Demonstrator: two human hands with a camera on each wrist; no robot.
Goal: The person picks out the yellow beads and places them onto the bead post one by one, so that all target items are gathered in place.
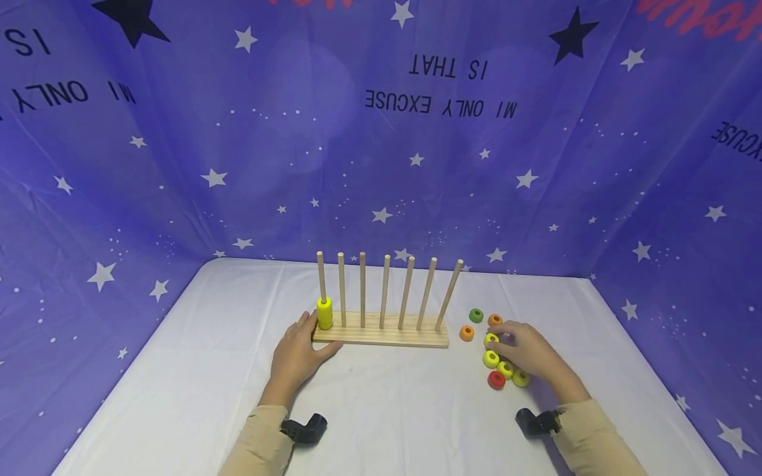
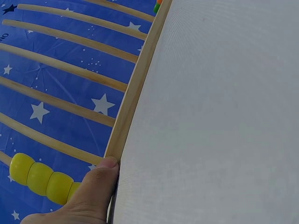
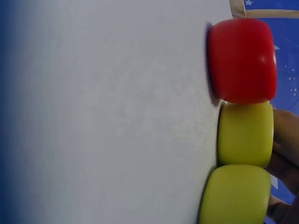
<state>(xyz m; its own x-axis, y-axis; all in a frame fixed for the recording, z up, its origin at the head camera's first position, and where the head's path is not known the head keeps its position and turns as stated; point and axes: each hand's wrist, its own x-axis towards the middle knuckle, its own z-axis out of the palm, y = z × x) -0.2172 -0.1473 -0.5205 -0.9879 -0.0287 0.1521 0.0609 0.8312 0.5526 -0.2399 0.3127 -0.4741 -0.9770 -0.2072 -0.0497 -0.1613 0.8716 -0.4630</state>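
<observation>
- Currently, the left hand (image 1: pixel 296 360) has thumb and fingers gripping the left end of the wooden base (image 1: pixel 381 337); if that hold slackens, the pegs could shift under a push.
- The right hand (image 1: pixel 526 350) looks pinched on a yellow bead (image 1: pixel 491 339), right of the base on the counter (image 1: pixel 393 410); a pinch on smooth, rounded sides could slip.
- An orange bead (image 1: pixel 495 320) and the other yellow beads (image 1: pixel 489 363) lie near those fingers; a careless lift could knock them away.
- The red bead (image 1: pixel 497 380) touches a yellow one in the right wrist view; a nudge might roll it.
- The yellow stack (image 1: pixel 324 315) sits on the leftmost peg (image 1: pixel 322 277); going there, the right arm could clip the far-right peg (image 1: pixel 449 294) if carried low.
</observation>
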